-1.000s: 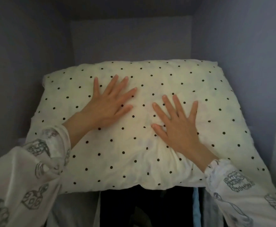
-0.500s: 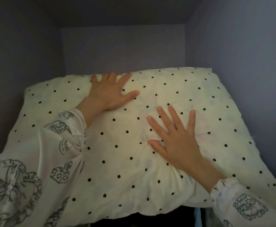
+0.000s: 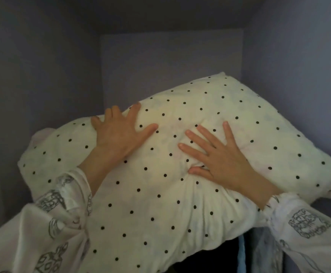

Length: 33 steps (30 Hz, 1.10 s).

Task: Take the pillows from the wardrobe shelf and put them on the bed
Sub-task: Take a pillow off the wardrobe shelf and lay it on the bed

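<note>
A cream pillow with small black dots (image 3: 160,203) lies tilted in the wardrobe compartment, its right far corner raised and its near edge hanging over the shelf front. My left hand (image 3: 119,136) reaches across its top, and the fingers curl over the far edge. My right hand (image 3: 217,158) rests flat on the middle of the pillow with fingers spread, denting the fabric. Printed white sleeves cover both forearms. Any other pillow is hidden.
Grey-purple walls close the compartment in: the left wall (image 3: 32,85), the back wall (image 3: 170,66) and the right wall (image 3: 298,66). A strip of shelf (image 3: 330,208) shows at the right under the pillow. Dark and blue hanging clothes (image 3: 259,251) are below the shelf front.
My left hand slid from the pillow's middle to its far edge and hooked over it. The pillow has come toward me and twisted, left side lower, right corner up. My right hand stayed flat.
</note>
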Available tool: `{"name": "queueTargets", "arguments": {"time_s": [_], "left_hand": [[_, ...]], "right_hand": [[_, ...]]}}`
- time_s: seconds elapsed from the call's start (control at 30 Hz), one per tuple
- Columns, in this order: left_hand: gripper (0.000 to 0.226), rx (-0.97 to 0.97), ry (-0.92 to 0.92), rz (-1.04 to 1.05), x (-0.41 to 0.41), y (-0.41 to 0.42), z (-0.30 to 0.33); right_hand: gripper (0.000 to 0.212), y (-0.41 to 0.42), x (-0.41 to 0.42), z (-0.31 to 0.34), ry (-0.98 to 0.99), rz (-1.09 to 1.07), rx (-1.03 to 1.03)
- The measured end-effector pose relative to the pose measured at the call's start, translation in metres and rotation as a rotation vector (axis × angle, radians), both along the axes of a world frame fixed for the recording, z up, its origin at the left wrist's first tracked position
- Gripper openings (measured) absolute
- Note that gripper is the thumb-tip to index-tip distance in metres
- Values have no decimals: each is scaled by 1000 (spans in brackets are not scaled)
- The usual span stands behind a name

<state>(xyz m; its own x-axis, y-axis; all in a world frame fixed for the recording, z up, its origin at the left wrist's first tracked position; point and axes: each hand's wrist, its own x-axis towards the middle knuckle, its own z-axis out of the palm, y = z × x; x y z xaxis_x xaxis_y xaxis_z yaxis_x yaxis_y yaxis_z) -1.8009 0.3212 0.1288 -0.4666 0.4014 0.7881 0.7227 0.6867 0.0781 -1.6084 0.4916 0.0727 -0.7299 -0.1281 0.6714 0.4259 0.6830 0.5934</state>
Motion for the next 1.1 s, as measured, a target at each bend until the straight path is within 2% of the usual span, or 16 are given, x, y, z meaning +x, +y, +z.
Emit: {"name": "queueTargets", "arguments": {"time_s": [0.13, 0.23, 0.4, 0.5, 0.8, 0.9, 1.1], "left_hand": [[84, 107, -128, 56, 12, -17, -38], [95, 163, -271, 74, 21, -24, -56], [112, 191, -512, 52, 33, -35, -87], [115, 257, -698, 13, 40, -29, -108], [112, 298, -727, 68, 30, -11, -106], [113, 292, -735, 45, 28, -11, -106], [116, 300, -730, 5, 27, -12, -109]], "right_hand": [[62, 1, 2, 20, -106, 16, 77], [68, -3, 0, 31, -79, -26, 46], [78, -4, -3, 26, 156, -183, -148], [82, -7, -1, 14, 317, -162, -287], [63, -14, 30, -45, 637, -47, -586], [73, -18, 43, -72, 708, 16, -789], [101, -20, 53, -97, 959, 370, -1474]]}}
